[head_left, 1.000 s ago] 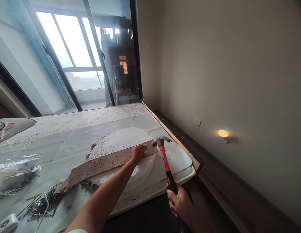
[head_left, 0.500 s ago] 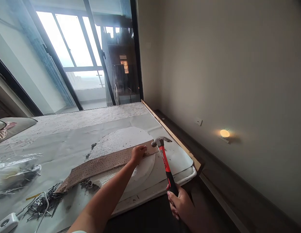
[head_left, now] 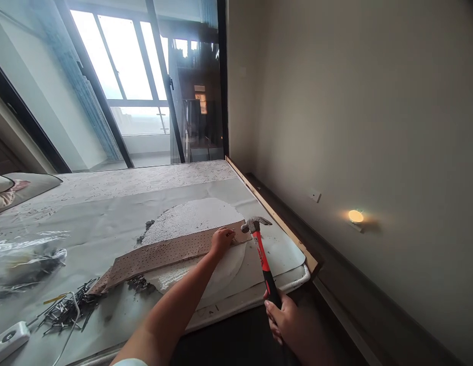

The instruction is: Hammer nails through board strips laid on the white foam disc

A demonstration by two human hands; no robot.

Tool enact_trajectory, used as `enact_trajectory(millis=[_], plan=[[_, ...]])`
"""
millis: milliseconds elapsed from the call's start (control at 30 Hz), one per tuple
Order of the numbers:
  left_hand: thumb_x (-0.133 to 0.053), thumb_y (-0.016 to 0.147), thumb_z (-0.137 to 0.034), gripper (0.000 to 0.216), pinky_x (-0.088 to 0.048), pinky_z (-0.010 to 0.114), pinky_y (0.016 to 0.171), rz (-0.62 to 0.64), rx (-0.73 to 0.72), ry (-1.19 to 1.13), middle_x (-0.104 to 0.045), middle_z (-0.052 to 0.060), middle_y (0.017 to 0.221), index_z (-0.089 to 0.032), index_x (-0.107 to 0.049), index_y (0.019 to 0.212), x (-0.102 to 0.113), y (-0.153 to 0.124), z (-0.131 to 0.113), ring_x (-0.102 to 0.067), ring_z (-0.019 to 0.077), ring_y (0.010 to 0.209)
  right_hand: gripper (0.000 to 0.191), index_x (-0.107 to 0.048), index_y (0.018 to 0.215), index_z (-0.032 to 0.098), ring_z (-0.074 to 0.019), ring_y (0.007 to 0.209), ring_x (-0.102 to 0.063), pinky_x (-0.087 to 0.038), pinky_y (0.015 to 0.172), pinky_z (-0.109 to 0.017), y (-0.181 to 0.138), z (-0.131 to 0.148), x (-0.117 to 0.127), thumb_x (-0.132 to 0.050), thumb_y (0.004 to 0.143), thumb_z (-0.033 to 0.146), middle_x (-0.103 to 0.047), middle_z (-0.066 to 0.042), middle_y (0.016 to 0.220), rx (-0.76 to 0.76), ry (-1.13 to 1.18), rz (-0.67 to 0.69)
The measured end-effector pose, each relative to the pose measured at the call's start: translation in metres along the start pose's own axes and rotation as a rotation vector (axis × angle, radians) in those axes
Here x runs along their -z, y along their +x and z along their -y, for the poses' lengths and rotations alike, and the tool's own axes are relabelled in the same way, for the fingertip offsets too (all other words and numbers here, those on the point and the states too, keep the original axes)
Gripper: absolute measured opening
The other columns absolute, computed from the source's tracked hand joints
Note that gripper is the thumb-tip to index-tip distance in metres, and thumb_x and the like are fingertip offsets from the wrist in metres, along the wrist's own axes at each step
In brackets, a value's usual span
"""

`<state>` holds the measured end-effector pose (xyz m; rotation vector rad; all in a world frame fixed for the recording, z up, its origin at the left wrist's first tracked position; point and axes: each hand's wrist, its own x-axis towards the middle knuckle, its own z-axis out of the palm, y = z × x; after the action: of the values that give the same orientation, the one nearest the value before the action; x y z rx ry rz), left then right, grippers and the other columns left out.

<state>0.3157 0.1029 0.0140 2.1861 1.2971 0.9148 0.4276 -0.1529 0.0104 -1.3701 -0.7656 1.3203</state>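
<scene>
Right grip [head_left: 283,317] closed round hammer [head_left: 262,254]. Left grip [head_left: 222,240] bunched on board [head_left: 164,254]; cannot tell if anything is pinched. Dots dense left of left grip, sparse right: judged mostly dotted, right end remaining.

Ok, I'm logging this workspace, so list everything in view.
hammer: one, red-black, lower centre
board: one, brown, dotted, centre
slab: one, white, under board
crumbs: several, grey, beside slab
sheet: one, grey, under slab
nails: uncounted, dark, lower left
plastic bag: one, clear, left
cable: one, white, lower left
small box: one, white, bottom left
folded fabric: one pile, pale, left
wooden strip: one, tan, right
lamp: one, yellow, right wall
wall plate: one, white, right wall
curtain: one, blue, upper left
glass doors: uncounted, dark-framed, back
left hand: one, over board
right hand: one, gripping hammer
</scene>
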Motion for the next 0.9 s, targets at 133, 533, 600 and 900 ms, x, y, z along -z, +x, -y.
enact_trajectory(millis=[133, 533, 600, 900], plan=[[-0.052, 0.078, -0.027, 0.023, -0.037, 0.024, 0.063, -0.012, -0.012, 0.033, -0.067, 0.004, 0.073, -0.016, -0.07, 0.067, -0.002, -0.004, -0.003, -0.056, 0.0141, 0.069, 0.03, -0.038, 0.088, 0.021, -0.0036, 0.029, -0.027, -0.023, 0.026, -0.016, 0.002, 0.003, 0.0, -0.049, 0.071, 0.042, -0.032, 0.013, 0.048, 0.003, -0.06, 0.018], [-0.055, 0.077, -0.025, 0.02, -0.038, 0.025, 0.065, -0.035, -0.018, 0.054, -0.069, 0.005, 0.078, -0.016, -0.072, 0.072, -0.004, -0.008, 0.0, -0.059, 0.0158, 0.073, 0.019, -0.048, 0.086, 0.019, -0.0096, 0.037, -0.036, -0.033, 0.04, -0.023, 0.001, 0.087, 0.009, -0.043, 0.076, 0.035, -0.036, 0.008, 0.049, 0.225, -0.602, -0.054], [-0.054, 0.078, -0.026, 0.021, -0.038, 0.025, 0.065, -0.032, -0.012, 0.06, -0.069, 0.005, 0.077, -0.016, -0.072, 0.073, -0.004, -0.009, 0.001, -0.058, 0.0158, 0.073, 0.017, -0.051, 0.084, 0.018, -0.0121, 0.045, -0.044, -0.036, 0.048, -0.024, 0.002, 0.092, 0.008, -0.043, 0.076, 0.031, -0.044, 0.004, 0.054, 0.26, -0.724, -0.088], [-0.055, 0.078, -0.026, 0.02, -0.038, 0.025, 0.067, -0.02, -0.014, 0.042, -0.069, 0.006, 0.079, -0.017, -0.072, 0.073, -0.003, -0.011, 0.0, -0.059, 0.0163, 0.075, 0.016, -0.052, 0.085, 0.018, -0.0138, 0.05, -0.048, -0.036, 0.051, -0.024, 0.0, 0.098, 0.008, -0.043, 0.077, 0.029, -0.048, 0.003, 0.057, 0.244, -0.773, -0.055]])
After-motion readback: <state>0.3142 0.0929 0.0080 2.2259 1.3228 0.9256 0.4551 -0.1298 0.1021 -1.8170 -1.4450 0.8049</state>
